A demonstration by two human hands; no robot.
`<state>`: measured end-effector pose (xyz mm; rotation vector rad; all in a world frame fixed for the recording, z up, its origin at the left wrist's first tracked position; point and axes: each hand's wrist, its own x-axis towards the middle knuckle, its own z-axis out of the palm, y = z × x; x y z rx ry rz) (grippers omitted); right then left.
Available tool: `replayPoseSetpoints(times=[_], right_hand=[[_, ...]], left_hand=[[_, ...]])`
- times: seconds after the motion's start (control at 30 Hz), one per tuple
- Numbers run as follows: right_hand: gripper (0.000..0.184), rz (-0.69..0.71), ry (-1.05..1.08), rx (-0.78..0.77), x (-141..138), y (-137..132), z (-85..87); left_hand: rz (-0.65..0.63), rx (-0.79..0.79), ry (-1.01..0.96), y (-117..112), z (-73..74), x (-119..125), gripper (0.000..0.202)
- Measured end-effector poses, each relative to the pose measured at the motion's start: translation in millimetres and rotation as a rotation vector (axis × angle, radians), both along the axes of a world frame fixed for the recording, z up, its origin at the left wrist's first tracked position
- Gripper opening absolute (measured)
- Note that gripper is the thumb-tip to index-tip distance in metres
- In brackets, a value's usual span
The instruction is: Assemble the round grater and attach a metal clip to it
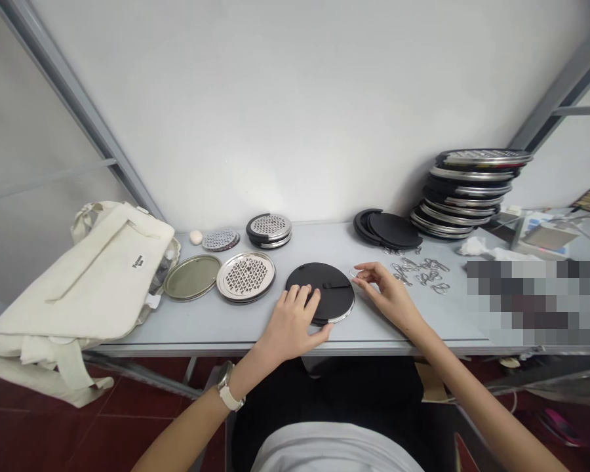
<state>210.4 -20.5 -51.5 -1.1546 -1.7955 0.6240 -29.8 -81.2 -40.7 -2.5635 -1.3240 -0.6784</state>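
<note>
A round black disc [332, 298] with a silvery rim and a short bar on its face lies near the table's front edge. My left hand [297, 321] grips its near left part, fingers spread over the top and thumb at the front rim. Just right of the disc, my right hand [381, 288] pinches a thin metal wire loop [353, 274] between thumb and fingertips. Several similar wire loops [425, 270] lie scattered beyond that hand. Left of the disc sits a metal grater plate [246, 275] with a perforated face, on top of another round piece.
A tall stack of round graters [465, 203] leans at the back right, beside black discs [396, 231]. Further left are smaller grater plates [270, 227], a plain round metal plate [191, 276], an egg-shaped object [195, 237] and a cream bag [93, 269]. A pixelated patch hides the right side.
</note>
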Motion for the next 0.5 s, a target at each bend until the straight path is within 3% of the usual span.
replayPoseSetpoints(times=[0.5], right_hand=[[0.018, 0.016, -0.091, 0.075, -0.4, -2.8, 5.4]], left_hand=[[-0.001, -0.002, 0.007, 0.4, 0.8, -0.3, 0.054]])
